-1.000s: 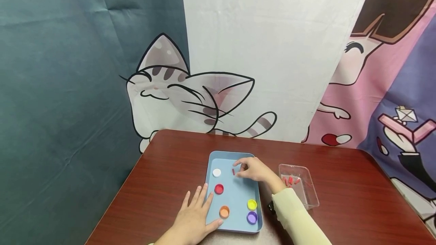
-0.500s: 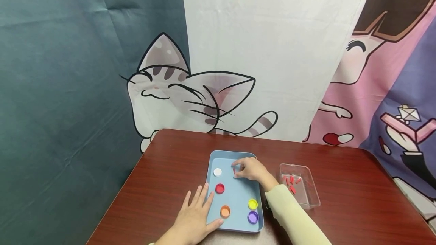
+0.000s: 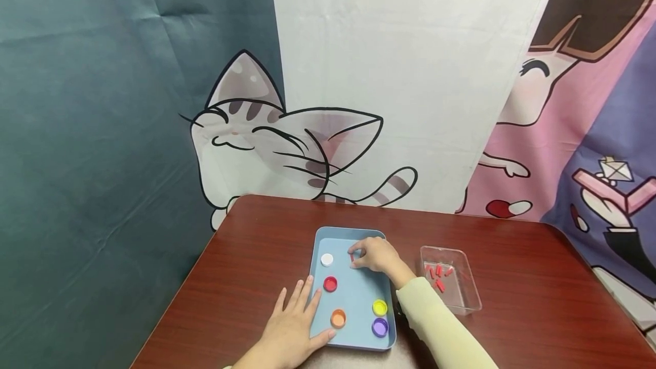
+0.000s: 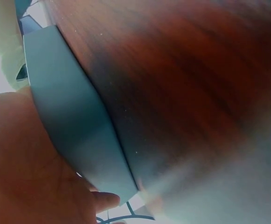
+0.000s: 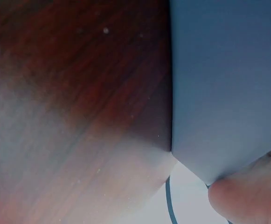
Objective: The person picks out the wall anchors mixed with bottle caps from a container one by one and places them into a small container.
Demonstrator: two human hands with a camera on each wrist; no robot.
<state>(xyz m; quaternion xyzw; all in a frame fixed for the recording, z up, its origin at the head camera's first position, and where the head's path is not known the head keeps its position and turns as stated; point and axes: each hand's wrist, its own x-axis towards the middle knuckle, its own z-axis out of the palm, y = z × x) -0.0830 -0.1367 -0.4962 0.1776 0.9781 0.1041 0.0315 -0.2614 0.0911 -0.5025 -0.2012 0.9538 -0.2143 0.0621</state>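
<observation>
A light-blue tray (image 3: 359, 339) lies on the table. Over its far part my right hand (image 3: 378, 254) pinches a small red stick (image 3: 352, 257) between thumb and fingers, low over the tray floor. My left hand (image 3: 292, 323) lies with spread fingers along the tray's near left edge, thumb over the front rim. Inside the tray sit a white cap (image 3: 327, 259), a red cap (image 3: 330, 284), an orange cap (image 3: 338, 318), a yellow cap (image 3: 380, 307) and a purple cap (image 3: 380, 327). Both wrist views show mainly the tray's outer wall (image 4: 74, 102) and part of each hand.
To the right of the tray stands a clear plastic box (image 3: 463, 306) with several red pieces (image 3: 439, 286) inside. The brown wooden table (image 3: 533, 289) reaches back to a printed curtain (image 3: 410, 73).
My right thumb and fingers have closed on the red stick, which lay beside the fingertips a second ago. The right forearm shifted slightly left. My left hand has stayed in place.
</observation>
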